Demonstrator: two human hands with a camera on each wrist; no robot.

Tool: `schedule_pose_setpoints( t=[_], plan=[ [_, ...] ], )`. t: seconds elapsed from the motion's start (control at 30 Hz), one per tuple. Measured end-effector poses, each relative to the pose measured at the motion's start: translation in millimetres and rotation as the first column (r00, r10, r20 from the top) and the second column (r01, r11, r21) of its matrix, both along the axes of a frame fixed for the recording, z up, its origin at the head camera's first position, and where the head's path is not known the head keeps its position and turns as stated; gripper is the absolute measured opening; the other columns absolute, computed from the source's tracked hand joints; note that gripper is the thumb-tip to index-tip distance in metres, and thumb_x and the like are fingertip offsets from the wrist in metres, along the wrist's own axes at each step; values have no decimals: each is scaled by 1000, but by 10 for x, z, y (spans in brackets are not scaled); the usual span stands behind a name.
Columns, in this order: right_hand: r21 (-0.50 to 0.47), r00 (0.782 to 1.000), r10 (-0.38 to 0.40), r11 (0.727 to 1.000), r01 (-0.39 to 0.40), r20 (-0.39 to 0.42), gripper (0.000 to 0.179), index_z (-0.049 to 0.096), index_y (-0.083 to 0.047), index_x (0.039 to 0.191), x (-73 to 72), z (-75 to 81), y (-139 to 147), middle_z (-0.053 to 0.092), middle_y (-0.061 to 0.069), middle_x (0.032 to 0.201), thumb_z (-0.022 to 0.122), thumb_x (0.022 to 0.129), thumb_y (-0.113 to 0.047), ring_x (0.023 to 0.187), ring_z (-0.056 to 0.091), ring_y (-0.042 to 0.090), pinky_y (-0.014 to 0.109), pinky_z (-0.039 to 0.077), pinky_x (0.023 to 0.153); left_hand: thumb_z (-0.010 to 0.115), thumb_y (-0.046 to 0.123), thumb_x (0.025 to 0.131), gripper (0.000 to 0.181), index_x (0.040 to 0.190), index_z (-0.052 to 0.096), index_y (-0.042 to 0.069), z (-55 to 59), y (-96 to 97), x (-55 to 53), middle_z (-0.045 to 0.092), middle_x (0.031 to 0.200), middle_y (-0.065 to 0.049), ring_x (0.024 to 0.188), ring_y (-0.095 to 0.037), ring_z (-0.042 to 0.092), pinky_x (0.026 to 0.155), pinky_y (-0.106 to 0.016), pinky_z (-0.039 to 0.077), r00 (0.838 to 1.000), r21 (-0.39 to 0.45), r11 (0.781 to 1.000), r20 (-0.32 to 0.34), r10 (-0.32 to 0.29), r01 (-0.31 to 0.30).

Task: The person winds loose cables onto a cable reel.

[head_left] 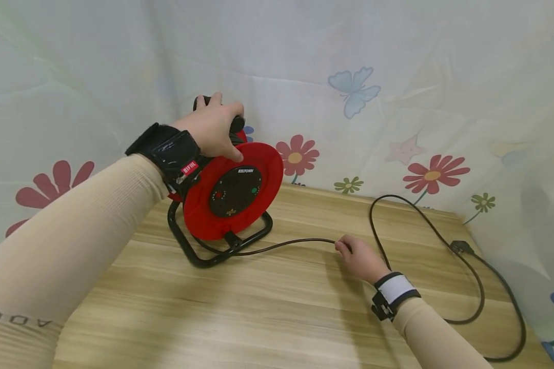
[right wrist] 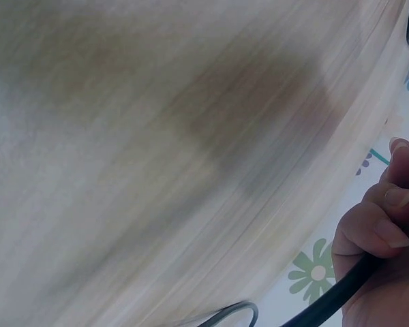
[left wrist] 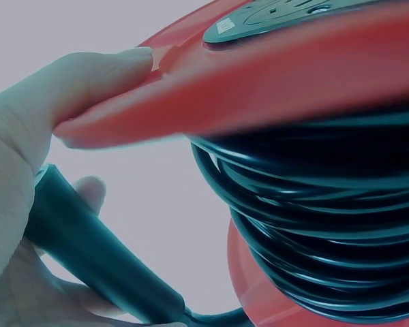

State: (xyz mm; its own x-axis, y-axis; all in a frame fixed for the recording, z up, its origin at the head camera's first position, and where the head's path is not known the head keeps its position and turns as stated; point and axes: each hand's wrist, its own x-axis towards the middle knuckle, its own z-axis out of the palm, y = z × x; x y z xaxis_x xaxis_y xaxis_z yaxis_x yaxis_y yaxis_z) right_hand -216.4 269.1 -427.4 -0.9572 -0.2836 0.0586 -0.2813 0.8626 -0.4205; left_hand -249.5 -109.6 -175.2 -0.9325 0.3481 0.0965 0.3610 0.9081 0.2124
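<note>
A red and black cable reel (head_left: 270,171) stands on a black tubular frame (head_left: 184,243), left of centre in the head view. At its top my left hand (head_left: 214,125) curls its fingers round the black handle (left wrist: 102,245), with the thumb lying on the red disc's rim. Black cable is wound in several turns (left wrist: 313,225) behind that disc. One length of cable (head_left: 291,242) runs out from the reel's base to my right hand (head_left: 361,259). In the right wrist view, curled fingers (right wrist: 371,228) grip this cable.
Beyond the right hand, the cable (head_left: 374,220) lies in loose loops, with a black plug (head_left: 461,247) near the right edge. Everything rests on a wood-grain tabletop (head_left: 268,307). A pale curtain (head_left: 277,61) printed with flowers and a butterfly hangs along the back and right side.
</note>
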Motion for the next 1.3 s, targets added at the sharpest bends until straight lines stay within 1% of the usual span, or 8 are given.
schedule_pose_setpoints(
  t=[0.17,0.53,0.77,0.97,1.1,1.17,1.23,1.3],
  plan=[
    [-8,1000,-3,1000,3,-1,22,64,-4,95,-9,3,13,64,10,82,50,99,-20,66,50,16,34,43,59,77,32,73,66,127,45,10,6,12,14,32,138,-24,123,-42,25,84,-56,50,999,3,999,18,-37,37],
    [-11,999,-6,1000,5,-35,21,64,-3,92,-20,15,62,62,8,78,51,98,-18,65,49,15,33,42,58,78,31,73,61,122,46,14,-1,4,-20,20,151,-20,134,-42,14,89,-57,49,991,4,993,63,-115,115],
    [-1,1000,-8,1000,8,-12,21,63,-4,94,-17,1,75,65,11,82,50,99,-19,66,50,16,33,43,59,80,27,73,60,121,46,13,-2,6,-23,18,154,-17,131,-33,19,88,-53,52,977,15,982,90,-191,190],
    [17,998,-61,998,61,6,26,63,-5,93,-36,5,92,57,6,72,48,100,-26,59,47,15,31,40,53,79,27,74,57,119,48,12,2,7,-16,11,157,-15,137,-34,10,93,-55,48,967,22,974,119,-226,225],
    [23,994,-106,994,105,24,36,62,-6,90,-37,10,100,50,2,65,48,98,-38,54,44,14,30,36,48,75,39,76,53,115,50,13,-6,54,17,8,157,-17,139,-37,5,94,-56,47,976,45,982,105,-188,185],
    [10,994,-104,995,104,33,38,62,-5,88,-37,15,107,49,2,64,48,98,-40,52,44,14,30,36,47,70,49,78,56,116,50,12,-10,90,56,19,152,-19,134,-36,19,91,-53,49,986,60,988,87,-145,140],
    [-8,995,-95,995,95,37,37,63,-5,88,-38,24,114,52,3,65,49,98,-37,53,45,15,30,38,49,61,56,83,66,127,45,9,-6,131,105,26,146,-22,125,-35,33,91,-53,49,994,67,995,71,-84,80],
    [-27,996,-77,997,78,33,33,64,-4,90,-44,36,124,57,7,70,49,99,-32,57,47,15,31,40,51,51,57,89,74,136,35,3,3,177,153,38,131,-21,109,-32,45,88,-50,51,998,82,997,68,-9,3]
  ],
)
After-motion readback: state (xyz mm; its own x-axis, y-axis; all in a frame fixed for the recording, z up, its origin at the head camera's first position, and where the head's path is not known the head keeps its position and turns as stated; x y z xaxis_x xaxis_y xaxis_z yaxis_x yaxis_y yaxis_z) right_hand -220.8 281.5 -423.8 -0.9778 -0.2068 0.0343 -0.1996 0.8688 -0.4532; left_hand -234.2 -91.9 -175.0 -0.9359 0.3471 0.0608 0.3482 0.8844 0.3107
